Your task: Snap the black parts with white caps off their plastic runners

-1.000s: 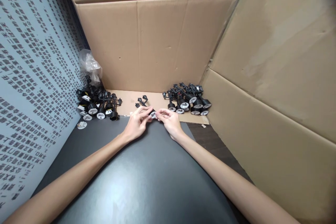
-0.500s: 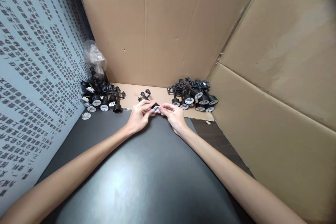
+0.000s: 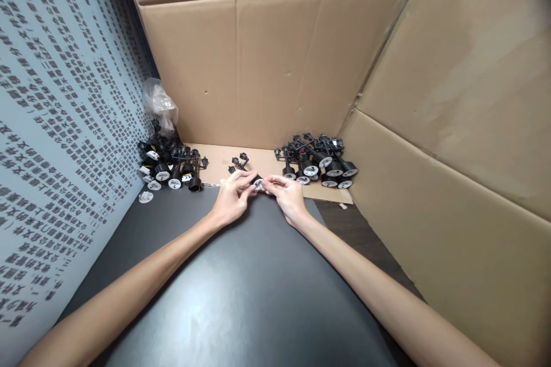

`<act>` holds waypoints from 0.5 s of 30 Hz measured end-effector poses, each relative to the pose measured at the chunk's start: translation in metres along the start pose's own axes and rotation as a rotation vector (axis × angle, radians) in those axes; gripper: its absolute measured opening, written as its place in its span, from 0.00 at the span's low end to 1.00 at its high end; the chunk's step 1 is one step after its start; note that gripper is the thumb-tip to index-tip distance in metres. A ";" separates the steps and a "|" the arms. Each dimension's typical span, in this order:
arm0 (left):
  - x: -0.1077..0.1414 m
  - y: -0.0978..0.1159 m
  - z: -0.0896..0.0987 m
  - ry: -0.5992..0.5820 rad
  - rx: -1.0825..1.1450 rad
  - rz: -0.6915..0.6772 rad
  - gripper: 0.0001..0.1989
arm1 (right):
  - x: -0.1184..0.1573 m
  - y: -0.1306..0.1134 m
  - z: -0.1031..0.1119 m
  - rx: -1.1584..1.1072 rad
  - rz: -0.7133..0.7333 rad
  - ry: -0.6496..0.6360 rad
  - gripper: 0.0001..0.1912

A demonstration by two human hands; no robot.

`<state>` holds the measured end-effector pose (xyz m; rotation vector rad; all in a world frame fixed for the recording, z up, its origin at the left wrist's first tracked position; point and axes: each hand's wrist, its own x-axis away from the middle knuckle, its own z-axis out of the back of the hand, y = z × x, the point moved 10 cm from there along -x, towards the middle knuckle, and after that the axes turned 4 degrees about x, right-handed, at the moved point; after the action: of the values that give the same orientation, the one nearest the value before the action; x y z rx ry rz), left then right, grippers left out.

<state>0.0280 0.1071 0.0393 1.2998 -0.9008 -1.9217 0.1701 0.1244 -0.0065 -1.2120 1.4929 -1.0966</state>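
Observation:
A small black model street lamp (image 3: pixel 242 164) lies across the far edge of the dark table, its lantern heads pointing away from me. My left hand (image 3: pixel 233 198) is closed round its wide base from the left. A white round base disc (image 3: pixel 258 184) faces me at the lamp's near end. From the right, my right hand (image 3: pixel 287 198) pinches the rim of that disc, thumb and fingertips together. What lies under the fingertips is hidden. Whether the disc sits fully in the base I cannot tell.
Similar lamps (image 3: pixel 321 163) with white discs are piled at right, on a cardboard sheet (image 3: pixel 217 163). Others (image 3: pixel 174 169), some with yellow wires, lie at left beside a clear plastic bag (image 3: pixel 160 104) and a loose white disc (image 3: pixel 146 197). Cardboard walls (image 3: pixel 267 74) stand behind and right.
The view has shifted slightly, so everything sits a little lower in the picture. Both hands keep their hold at the lamp's base, with only slight finger movement.

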 end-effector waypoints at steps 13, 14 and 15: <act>0.001 0.013 0.003 0.025 -0.124 -0.094 0.17 | 0.012 -0.004 0.002 -0.042 -0.015 0.151 0.22; 0.001 0.013 0.003 0.023 -0.127 -0.095 0.17 | 0.014 -0.003 0.003 -0.051 -0.019 0.168 0.23; 0.001 0.013 0.003 0.019 -0.129 -0.095 0.17 | 0.015 -0.003 0.004 -0.058 -0.021 0.181 0.23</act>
<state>0.0267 0.0998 0.0502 1.3029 -0.7044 -2.0015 0.1726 0.1091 -0.0061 -1.1957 1.6619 -1.2116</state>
